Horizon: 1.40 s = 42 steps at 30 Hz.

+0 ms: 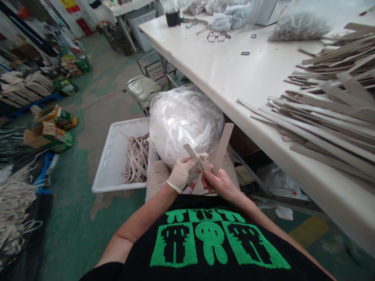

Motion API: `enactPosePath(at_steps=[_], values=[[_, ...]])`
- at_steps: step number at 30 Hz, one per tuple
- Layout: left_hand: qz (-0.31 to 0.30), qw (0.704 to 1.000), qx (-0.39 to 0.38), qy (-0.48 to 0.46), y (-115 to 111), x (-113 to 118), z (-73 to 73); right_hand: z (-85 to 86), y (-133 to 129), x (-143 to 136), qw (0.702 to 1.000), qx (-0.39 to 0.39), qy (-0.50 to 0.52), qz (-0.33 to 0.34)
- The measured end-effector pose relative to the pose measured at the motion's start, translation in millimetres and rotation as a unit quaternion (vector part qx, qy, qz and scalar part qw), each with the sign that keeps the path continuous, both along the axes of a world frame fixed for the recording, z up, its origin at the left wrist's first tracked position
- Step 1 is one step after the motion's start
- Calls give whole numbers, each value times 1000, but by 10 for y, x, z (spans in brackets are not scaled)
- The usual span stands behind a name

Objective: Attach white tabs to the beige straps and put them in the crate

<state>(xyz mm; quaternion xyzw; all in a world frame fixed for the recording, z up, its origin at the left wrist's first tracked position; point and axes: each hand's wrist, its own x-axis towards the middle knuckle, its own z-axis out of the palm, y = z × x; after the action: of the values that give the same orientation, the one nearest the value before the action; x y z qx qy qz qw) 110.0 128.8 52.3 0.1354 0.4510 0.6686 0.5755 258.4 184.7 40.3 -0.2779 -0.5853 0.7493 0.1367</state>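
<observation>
My left hand [182, 171], in a white glove, pinches a narrow grey-beige strap [192, 151] whose rounded end sticks up past the fingers. Bare and just beside it, my right hand [218, 180] is closed round a wider strap [224, 146] that points up and to the right. The two hands nearly meet above my lap, and a short strap end shows between them. Whether both ends belong to one strap I cannot tell. Behind the hands a big clear plastic bag [186, 117] with pale contents rests against my knees.
A white tub [117, 156] of loose straps stands on the floor at left. On the white table [205, 58] lie heaped straps [328, 128], eyeglasses [217, 36], a black buckle [245, 53] and a bag of small parts [300, 28]. Its edge runs close along my right side.
</observation>
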Motion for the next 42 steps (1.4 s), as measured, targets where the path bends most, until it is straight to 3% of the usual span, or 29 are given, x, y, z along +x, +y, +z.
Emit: enactPosePath(at_steps=[5, 7, 9, 12, 17, 20, 23, 25, 29, 32, 36, 39, 42], values=[[66, 998, 0, -21, -62, -51, -33, 47, -83, -67, 995, 51, 33, -81], [85, 996, 14, -17, -123, -112, -22, 51, -82, -104, 993, 76, 39, -77], [114, 993, 27, 1, -219, -230, 30, 60, -51, -155, 993, 112, 27, -25], [208, 976, 52, 42, -457, -488, 179, 114, 7, -278, 982, 170, 0, 81], [363, 912, 81, 173, -1136, -844, 422, 344, -59, -605, 943, 232, 21, 236], [437, 862, 95, 237, -1562, -899, 446, 489, -202, -828, 912, 274, 41, 303], [497, 837, 88, 211, -1795, -823, 363, 538, -375, -1065, 886, 306, 47, 346], [502, 854, 63, 125, -1799, -718, 252, 496, -486, -1221, 878, 319, 24, 356], [424, 904, 34, -45, -1616, -569, -9, 300, -587, -1391, 887, 284, -35, 363], [425, 897, 38, -117, -1533, -643, -152, 178, -509, -1311, 898, 241, -55, 363], [472, 869, 29, -146, -1492, -727, -299, 120, -400, -1181, 888, 303, -113, 326], [410, 900, 31, -148, -1392, -588, -391, 107, -433, -1228, 873, 355, -129, 309], [365, 925, 38, -99, -1324, -498, -447, 76, -456, -1282, 884, 336, -121, 301]])
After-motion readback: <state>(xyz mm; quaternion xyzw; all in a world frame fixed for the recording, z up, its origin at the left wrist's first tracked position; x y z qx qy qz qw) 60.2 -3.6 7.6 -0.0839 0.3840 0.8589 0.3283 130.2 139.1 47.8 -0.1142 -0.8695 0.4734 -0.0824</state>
